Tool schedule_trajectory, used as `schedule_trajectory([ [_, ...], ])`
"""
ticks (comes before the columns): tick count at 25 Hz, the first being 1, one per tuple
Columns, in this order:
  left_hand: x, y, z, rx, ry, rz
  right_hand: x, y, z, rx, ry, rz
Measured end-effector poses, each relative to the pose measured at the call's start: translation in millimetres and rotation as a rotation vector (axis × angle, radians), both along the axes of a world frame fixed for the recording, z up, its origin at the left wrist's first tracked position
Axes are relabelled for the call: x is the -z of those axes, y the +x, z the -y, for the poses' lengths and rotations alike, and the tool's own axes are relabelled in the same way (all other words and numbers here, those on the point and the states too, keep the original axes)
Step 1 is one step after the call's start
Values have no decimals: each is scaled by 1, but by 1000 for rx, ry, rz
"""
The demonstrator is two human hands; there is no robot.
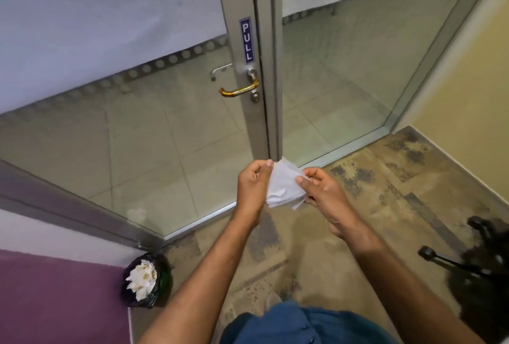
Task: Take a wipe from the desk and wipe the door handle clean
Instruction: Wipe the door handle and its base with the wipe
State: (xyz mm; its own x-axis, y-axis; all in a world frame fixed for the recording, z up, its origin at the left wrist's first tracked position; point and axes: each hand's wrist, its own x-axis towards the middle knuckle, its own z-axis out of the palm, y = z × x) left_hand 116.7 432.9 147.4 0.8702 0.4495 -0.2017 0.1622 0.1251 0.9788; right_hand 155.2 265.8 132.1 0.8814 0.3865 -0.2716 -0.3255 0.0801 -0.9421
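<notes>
Hands are meeting in front of you: your left hand (252,188) and right hand (323,195) are both pinching a white wipe (283,188) between them, fingers (303,178) closed on its edges, apparently to spread or fold it before wiping. You are standing at a glass door (170,134) marked with a PULL sign (246,40); its gold lever handle (239,90) is sitting well above the wipe, untouched. Mottled brown carpet (385,192) is lying underfoot, and a lined bin (144,280) of crumpled tissue is standing near the door's corner.
</notes>
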Motion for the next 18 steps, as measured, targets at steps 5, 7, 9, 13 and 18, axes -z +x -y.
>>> schedule_trajectory([
  [5, 0, 10, -82, 74, -15, -23, -27, 42, -88, -47, 3, 65],
  [7, 2, 24, -105, 60, 17, -45, -38, 67, -115, -99, -78, 169],
  [9, 3, 44, -125, 2, 53, -53, -47, 91, -136, -181, -164, 283],
  [13, -1, 91, -160, -127, 77, -1, -55, 145, -173, -288, -372, 565],
  [18, -4, 163, -196, -239, 88, 15, -50, 217, -216, -297, -609, 881],
])
